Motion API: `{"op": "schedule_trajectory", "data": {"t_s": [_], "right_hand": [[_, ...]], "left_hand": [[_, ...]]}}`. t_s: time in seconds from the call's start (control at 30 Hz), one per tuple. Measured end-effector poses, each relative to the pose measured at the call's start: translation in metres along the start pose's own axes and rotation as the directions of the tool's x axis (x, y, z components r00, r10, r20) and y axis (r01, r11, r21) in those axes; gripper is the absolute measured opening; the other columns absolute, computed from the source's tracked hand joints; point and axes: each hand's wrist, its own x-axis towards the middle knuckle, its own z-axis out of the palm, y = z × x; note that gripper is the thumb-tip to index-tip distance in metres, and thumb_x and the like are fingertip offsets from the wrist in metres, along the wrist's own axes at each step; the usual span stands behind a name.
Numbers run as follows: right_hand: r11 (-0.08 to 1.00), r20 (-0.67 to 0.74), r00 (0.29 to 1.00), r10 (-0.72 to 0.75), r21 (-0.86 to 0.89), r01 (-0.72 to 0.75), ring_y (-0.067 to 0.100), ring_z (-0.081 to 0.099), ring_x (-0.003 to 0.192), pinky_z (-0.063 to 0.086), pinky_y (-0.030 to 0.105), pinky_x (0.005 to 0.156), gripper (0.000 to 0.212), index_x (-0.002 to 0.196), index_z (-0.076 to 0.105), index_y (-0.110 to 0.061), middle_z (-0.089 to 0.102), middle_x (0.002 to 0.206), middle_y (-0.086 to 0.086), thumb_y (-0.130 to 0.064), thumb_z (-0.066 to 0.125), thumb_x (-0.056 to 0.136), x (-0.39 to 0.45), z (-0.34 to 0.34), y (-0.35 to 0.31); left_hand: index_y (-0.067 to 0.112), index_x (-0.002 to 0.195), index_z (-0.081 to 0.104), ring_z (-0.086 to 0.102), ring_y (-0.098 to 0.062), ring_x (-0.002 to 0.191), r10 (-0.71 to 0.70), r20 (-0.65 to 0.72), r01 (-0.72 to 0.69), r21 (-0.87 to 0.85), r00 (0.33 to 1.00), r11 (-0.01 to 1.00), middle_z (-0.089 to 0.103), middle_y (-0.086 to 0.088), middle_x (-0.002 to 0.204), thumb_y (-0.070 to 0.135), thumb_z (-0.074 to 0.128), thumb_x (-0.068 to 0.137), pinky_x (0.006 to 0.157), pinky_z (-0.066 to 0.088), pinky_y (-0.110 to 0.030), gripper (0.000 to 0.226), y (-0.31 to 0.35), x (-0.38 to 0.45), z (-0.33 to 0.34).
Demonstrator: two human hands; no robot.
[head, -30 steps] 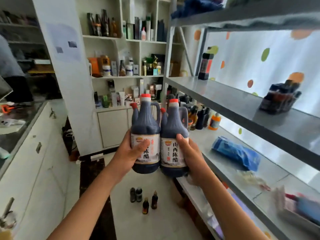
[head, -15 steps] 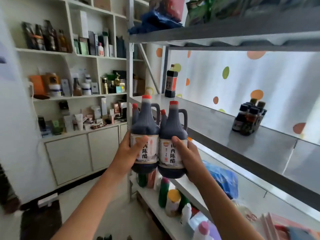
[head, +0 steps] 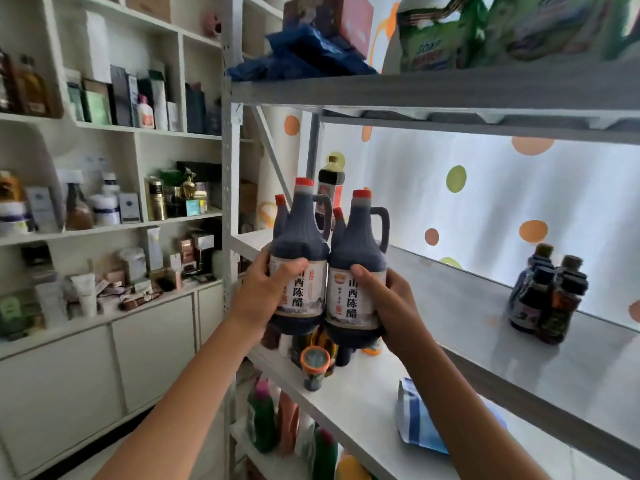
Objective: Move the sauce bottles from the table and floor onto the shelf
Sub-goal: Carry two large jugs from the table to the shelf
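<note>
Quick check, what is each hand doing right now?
Left hand: grips the left vinegar jug.
Right hand: grips the right vinegar jug.

Green bags (head: 519, 29) cropped at top edge

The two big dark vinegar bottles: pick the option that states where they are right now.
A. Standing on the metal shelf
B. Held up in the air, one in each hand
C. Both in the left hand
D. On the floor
B: the left hand grips the left vinegar bottle and the right hand grips the right vinegar bottle, both raised in front of the metal shelf, not set on it.
</note>
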Motion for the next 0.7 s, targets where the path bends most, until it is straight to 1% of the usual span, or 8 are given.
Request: {"op": "schedule_trajectory", "data": {"t_s": [0.07,0.17,0.27,0.37,0.43,0.53,0.57,0.7], "right_hand": [[1.0,-0.018,1.0,0.013,-0.013,-0.013,0.034,0.074,0.091,0.061,0.044,0.078,0.05,0.112,0.063,-0.002,0.076,0.098,0.017,-0.031,0.082,0.076,0.02,-0.004,0.003],[0.998,-0.042,0.999,0.015,-0.067,-0.018,0.031,0.075,0.089,0.061,0.04,0.074,0.055,0.113,0.062,-0.004,0.077,0.096,0.014,-0.027,0.086,0.07,0.057,-0.017,0.008],[0.993,-0.035,0.999,0.004,-0.115,-0.008,0.031,0.075,0.091,0.061,0.045,0.079,0.064,0.114,0.062,-0.006,0.077,0.098,0.013,-0.034,0.087,0.061,0.099,-0.032,0.012],[0.987,-0.037,0.999,0.007,-0.16,-0.013,0.03,0.075,0.09,0.061,0.047,0.081,0.069,0.115,0.062,-0.007,0.077,0.097,0.011,-0.037,0.087,0.058,0.15,-0.051,0.018],[0.987,-0.046,0.999,0.015,-0.162,-0.022,0.031,0.075,0.09,0.06,0.05,0.085,0.072,0.115,0.063,-0.006,0.077,0.097,0.012,-0.039,0.086,0.055,0.184,-0.064,0.021],[0.991,-0.061,0.997,0.044,-0.123,-0.052,0.034,0.074,0.095,0.056,0.055,0.092,0.07,0.114,0.065,-0.004,0.076,0.099,0.015,-0.039,0.084,0.057,0.239,-0.091,0.025],[0.989,-0.071,0.996,0.05,-0.134,-0.059,0.032,0.073,0.095,0.056,0.054,0.093,0.067,0.114,0.065,-0.006,0.077,0.099,0.013,-0.04,0.084,0.059,0.254,-0.097,0.027],[0.987,-0.15,0.986,0.069,-0.131,-0.089,0.028,0.073,0.098,0.057,0.043,0.091,0.06,0.111,0.07,-0.012,0.078,0.096,0.006,-0.043,0.081,0.06,0.31,-0.122,0.04]], "left_hand": [[0.023,0.114,0.059,0.073,-0.021,0.086,-0.007,-0.011,0.007,-0.023,1.0,1.0,0.075,-0.002,0.094,0.031,0.074,0.071,0.064,0.056,-0.028,0.047,-0.008,0.025,0.003],[0.021,0.114,0.059,0.073,-0.022,0.086,-0.026,0.01,0.027,-0.032,1.0,0.999,0.075,-0.003,0.095,0.045,0.072,0.056,0.064,0.055,-0.027,0.064,-0.027,0.065,0.009],[0.024,0.124,0.053,0.072,-0.022,0.09,-0.056,0.003,0.057,-0.064,0.998,0.996,0.073,-0.004,0.102,0.046,0.074,0.056,0.069,0.058,-0.033,0.075,-0.05,0.108,0.015],[0.024,0.126,0.051,0.072,-0.023,0.092,-0.056,-0.001,0.056,-0.023,0.998,0.998,0.072,-0.004,0.106,0.047,0.074,0.057,0.079,0.059,-0.041,0.076,-0.066,0.155,0.025],[0.019,0.12,0.056,0.071,-0.027,0.092,-0.074,0.017,0.074,-0.025,0.997,0.997,0.073,-0.008,0.103,0.044,0.072,0.061,0.082,0.057,-0.042,0.066,-0.073,0.187,0.031],[0.014,0.103,0.066,0.069,-0.027,0.087,-0.158,0.023,0.159,-0.088,0.987,0.983,0.074,-0.009,0.092,0.033,0.064,0.082,0.081,0.052,-0.039,0.029,-0.079,0.24,0.045],[0.014,0.101,0.067,0.069,-0.026,0.086,-0.184,0.028,0.186,-0.093,0.982,0.978,0.074,-0.008,0.091,0.031,0.062,0.084,0.08,0.052,-0.038,0.025,-0.082,0.254,0.048],[0.008,0.106,0.066,0.069,-0.027,0.092,-0.195,0.07,0.197,-0.029,0.978,0.98,0.074,-0.011,0.095,0.039,0.071,0.06,0.076,0.052,-0.036,0.055,-0.101,0.314,0.062]]}}
